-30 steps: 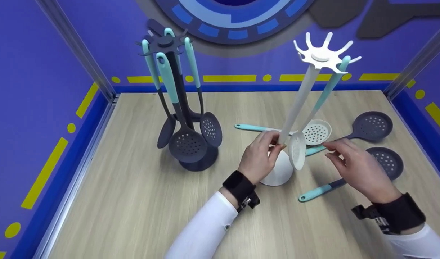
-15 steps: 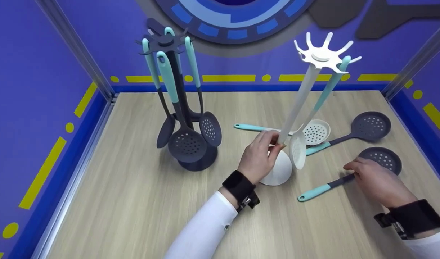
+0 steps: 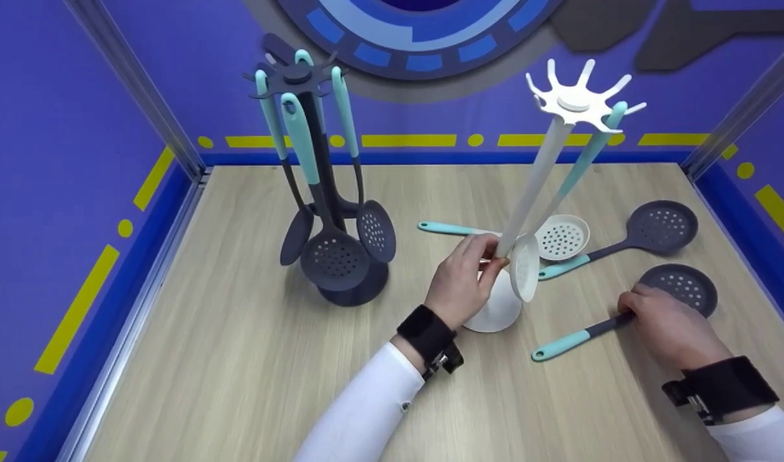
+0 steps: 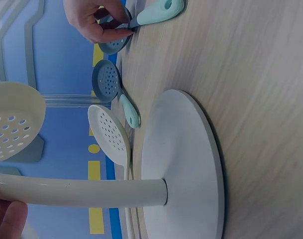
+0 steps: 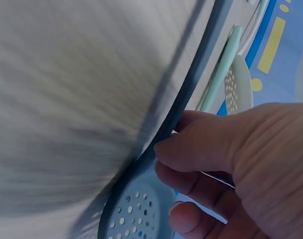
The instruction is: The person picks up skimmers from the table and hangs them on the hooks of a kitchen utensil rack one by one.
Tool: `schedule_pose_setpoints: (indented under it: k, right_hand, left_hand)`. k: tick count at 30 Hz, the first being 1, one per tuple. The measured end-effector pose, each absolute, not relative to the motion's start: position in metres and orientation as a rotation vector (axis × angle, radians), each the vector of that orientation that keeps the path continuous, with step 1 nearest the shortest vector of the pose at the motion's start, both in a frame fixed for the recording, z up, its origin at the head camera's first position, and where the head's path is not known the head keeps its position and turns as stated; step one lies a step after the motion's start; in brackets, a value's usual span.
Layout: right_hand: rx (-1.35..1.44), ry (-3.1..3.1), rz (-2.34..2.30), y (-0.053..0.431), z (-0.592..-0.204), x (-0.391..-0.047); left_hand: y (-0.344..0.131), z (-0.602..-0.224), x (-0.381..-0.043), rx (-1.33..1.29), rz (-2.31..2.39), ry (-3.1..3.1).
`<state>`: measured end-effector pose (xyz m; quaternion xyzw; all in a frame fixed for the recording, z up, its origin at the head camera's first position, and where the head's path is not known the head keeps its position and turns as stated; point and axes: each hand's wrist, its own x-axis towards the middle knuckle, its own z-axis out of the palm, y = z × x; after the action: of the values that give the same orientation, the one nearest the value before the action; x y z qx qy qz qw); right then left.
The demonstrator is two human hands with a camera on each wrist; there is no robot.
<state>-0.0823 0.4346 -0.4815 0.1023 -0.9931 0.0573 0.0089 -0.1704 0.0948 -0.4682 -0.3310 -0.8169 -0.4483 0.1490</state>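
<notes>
With one white skimmer [image 3: 527,274] hung on the white stand [image 3: 494,308], whose pole the left hand [image 3: 459,282] grips, the right hand [image 3: 661,324] pinches the near dark skimmer [image 3: 677,289] on the table [image 3: 238,359]; two more lie unhung.

Right hand [image 3: 664,324]: moves from mid-air beside the white skimmer [image 3: 525,276] down to the tabletop [image 3: 238,359], then settles.
Right-hand fingers [image 5: 201,147]: now pinch the dark neck of the near dark skimmer [image 3: 677,285], where a second ago they held nothing.
White skimmer: hanging head swings slightly toward the white stand [image 3: 494,308], now overlapping its pole.
</notes>
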Motion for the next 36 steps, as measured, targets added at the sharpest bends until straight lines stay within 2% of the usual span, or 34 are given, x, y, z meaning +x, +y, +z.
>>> schedule_pose_setpoints:
  k: [11,22,36]
  right_hand:
    - [0.296,-3.133,0.2,0.435,-0.489,-0.083]
    - [0.393,-2.971,0.256,0.439,-0.49,-0.08]
    - [0.07,-2.704,0.483,0.426,-0.434,-0.065]
  left_hand:
    - [0.095,-0.47,-0.171,-0.948,-1.294,-2.351]
    - [0.096,-0.47,-0.171,-0.943,-1.33,-2.347]
    - [0.097,-0.471,-0.171,-0.934,-1.368,-2.325]
